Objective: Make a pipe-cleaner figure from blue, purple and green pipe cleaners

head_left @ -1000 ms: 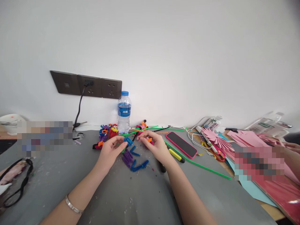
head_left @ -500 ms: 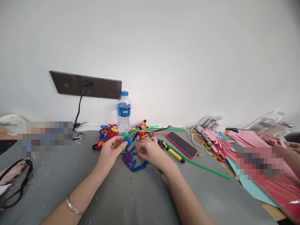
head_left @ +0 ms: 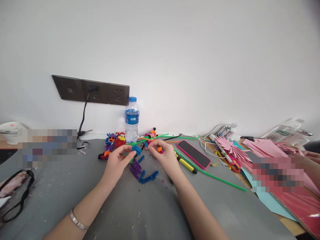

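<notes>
Between the thumb and fingers of my left hand [head_left: 120,160] is a blue pipe-cleaner piece [head_left: 136,150]. My right hand [head_left: 161,156] pinches a short blue piece [head_left: 146,145] just to the right of it. Below the hands, a purple bundle [head_left: 135,168] and bent blue strips [head_left: 148,177] lie on the grey table [head_left: 135,213]. One short blue strip [head_left: 141,159] lies between the hands. Behind them are small colourful figures [head_left: 120,139] and green pipe cleaners [head_left: 160,136].
A water bottle [head_left: 132,120] stands by the wall. To the right lie a phone [head_left: 194,154], a yellow-handled tool [head_left: 186,164] and a long green stem [head_left: 220,180]. Pink folded paper [head_left: 231,148] and another person's hand [head_left: 311,163] are at the far right.
My right hand has picked up a short blue piece from the table and lifted it up toward the piece in my left hand. My left hand has barely moved.
</notes>
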Motion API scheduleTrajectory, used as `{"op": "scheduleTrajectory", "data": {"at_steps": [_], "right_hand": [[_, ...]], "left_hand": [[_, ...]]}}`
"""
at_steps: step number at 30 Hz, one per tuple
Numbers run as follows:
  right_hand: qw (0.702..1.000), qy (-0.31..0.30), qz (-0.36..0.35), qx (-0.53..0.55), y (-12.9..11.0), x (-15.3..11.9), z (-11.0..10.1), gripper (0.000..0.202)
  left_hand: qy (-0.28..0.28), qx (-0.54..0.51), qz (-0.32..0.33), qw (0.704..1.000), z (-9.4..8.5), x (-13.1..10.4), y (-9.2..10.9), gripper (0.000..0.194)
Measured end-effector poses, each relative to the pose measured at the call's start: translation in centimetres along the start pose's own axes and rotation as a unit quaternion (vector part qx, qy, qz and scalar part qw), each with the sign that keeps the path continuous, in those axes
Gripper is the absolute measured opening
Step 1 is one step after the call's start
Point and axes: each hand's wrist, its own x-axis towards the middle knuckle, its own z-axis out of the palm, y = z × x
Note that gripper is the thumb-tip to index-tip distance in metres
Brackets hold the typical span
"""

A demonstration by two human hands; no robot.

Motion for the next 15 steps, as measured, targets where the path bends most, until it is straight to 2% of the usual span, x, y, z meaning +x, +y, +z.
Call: {"op": "scheduleTrajectory", "data": {"at_steps": [3, 9, 15], "right_hand": [[0.999, -0.017, 0.000, 0.044, -0.62, -0.23, 0.51, 0.013], [0.998, -0.026, 0.010, 0.064, -0.76, -0.25, 0.53, 0.015], [0.979, -0.038, 0.086, 0.180, 0.05, 0.12, 0.23, 0.025]], "left_hand": [[-0.002, 0.000, 0.001, 1.000, 0.03, 0.02, -0.16, 0.035], [-0.006, -0.001, -0.001, 1.000, 0.01, -0.06, -0.23, 0.034], [-0.001, -0.013, -0.001, 1.000, 0.04, -0.17, 0.13, 0.031]]}}
